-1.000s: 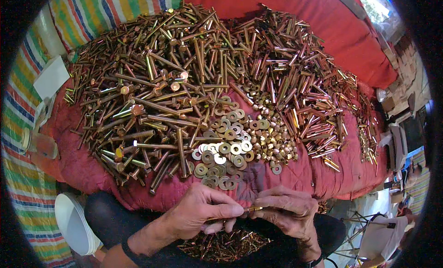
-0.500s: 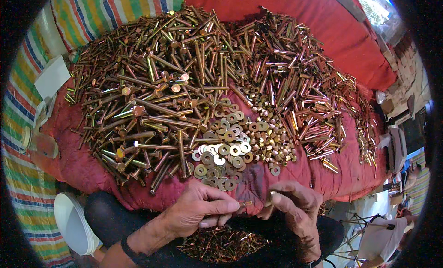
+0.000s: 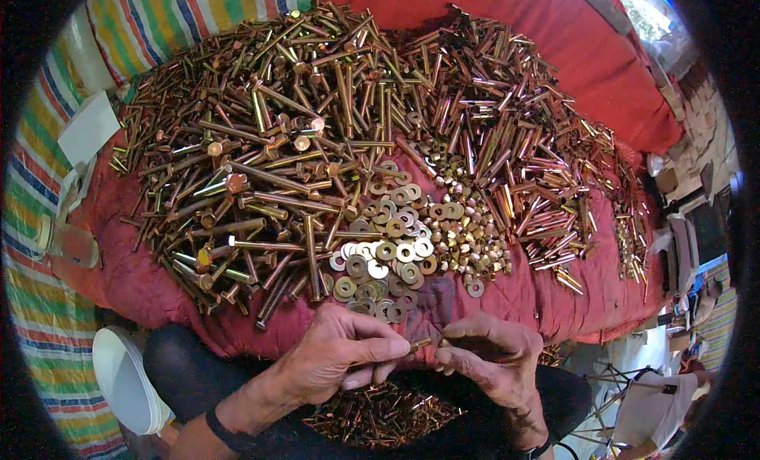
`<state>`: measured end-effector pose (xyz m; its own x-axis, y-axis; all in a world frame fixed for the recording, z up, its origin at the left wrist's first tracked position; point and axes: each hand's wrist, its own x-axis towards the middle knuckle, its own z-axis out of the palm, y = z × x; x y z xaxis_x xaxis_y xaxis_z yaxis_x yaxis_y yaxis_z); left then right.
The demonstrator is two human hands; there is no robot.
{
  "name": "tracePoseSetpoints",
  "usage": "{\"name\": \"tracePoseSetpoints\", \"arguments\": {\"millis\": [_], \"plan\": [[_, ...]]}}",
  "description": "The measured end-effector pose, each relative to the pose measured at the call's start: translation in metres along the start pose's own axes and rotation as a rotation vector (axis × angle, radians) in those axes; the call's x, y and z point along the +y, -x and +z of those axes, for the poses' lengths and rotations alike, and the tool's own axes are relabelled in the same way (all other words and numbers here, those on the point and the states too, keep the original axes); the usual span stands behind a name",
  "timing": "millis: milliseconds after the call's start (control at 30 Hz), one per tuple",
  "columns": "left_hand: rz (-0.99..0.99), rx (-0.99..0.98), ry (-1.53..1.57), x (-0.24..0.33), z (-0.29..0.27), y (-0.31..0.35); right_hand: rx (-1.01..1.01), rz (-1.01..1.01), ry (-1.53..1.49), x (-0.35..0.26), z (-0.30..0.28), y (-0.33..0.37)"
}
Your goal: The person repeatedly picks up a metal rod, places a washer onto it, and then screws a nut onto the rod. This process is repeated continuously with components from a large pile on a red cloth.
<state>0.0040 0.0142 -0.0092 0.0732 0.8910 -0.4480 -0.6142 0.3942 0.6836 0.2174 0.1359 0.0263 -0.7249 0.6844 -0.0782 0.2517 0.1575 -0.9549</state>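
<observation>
My left hand (image 3: 340, 353) is closed in a pinch on a bolt, most of it hidden by the fingers. The threaded tip of this bolt (image 3: 419, 345) sticks out to the right past thumb and forefinger. Just right of that tip, my right hand (image 3: 495, 353) pinches a small brass-coloured nut (image 3: 445, 344) between thumb and fingertips. Nut and bolt tip are close together, with a slight gap between them. Beyond the hands lie flat washers (image 3: 385, 251) in a loose heap, and beside them a heap of small nuts (image 3: 467, 242).
Long hex-head bolts (image 3: 277, 175) are piled at the left, slim metal tubes (image 3: 507, 143) at the right, all on a red quilted cloth (image 3: 546, 309). More fasteners (image 3: 384, 416) lie below between my legs. A white container (image 3: 131, 381) stands at lower left.
My right hand has shifted left, its fingers closing together, and brought the nut up near the bolt tip. The left hand has barely moved.
</observation>
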Motion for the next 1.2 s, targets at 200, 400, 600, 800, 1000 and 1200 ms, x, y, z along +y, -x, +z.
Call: {"name": "tracePoseSetpoints", "arguments": {"millis": [200,400,600,800,1000,1200], "plan": [[-0.089,-0.08,0.037,0.001,-0.004,-0.001,-0.09,-0.192,0.143,0.006,-0.008,0.0],[-0.127,-0.148,0.03,0.005,-0.008,0.0,-0.107,-0.239,0.129,0.005,-0.006,0.003],[0.316,-0.001,-0.486,-0.003,0.002,0.0,-0.067,-0.114,0.049,-0.001,-0.001,0.004],[1.069,0.099,-1.09,-0.013,0.007,-0.005,-0.106,0.065,-0.01,-0.005,0.001,0.005],[0.993,0.125,-0.996,-0.015,0.009,-0.007,0.06,0.233,-0.012,-0.006,0.0,0.007],[0.81,0.16,-0.839,-0.01,0.008,-0.004,0.065,0.03,0.033,-0.006,-0.002,0.004]]}}
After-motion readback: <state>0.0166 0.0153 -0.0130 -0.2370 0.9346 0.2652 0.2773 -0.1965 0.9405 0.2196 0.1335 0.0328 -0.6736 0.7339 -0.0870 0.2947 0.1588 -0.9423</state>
